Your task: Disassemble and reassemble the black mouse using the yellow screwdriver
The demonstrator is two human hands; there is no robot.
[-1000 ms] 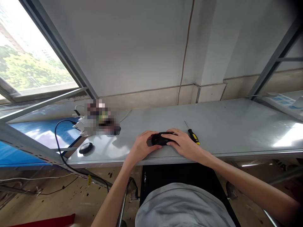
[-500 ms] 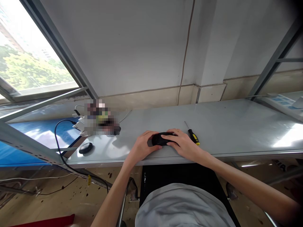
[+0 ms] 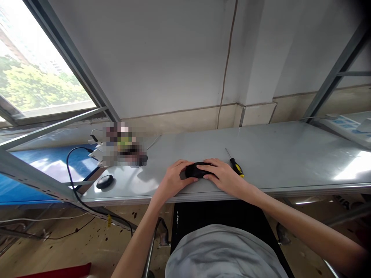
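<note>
A black computer mouse (image 3: 197, 170) rests on the grey metal table (image 3: 275, 154) near its front edge. My left hand (image 3: 174, 178) grips its left end, fingers curled around it. My right hand (image 3: 224, 175) covers its right end, fingers curled over the top. A small screwdriver (image 3: 236, 166) with a yellow and black handle lies just right of my right hand, not touched.
A black oval part (image 3: 104, 181) lies at the table's left end. Behind it sits a blurred cluster with white plugs and a black cable (image 3: 72, 173). A blue surface (image 3: 43, 166) lies further left. Metal frame bars (image 3: 333, 77) rise at the right.
</note>
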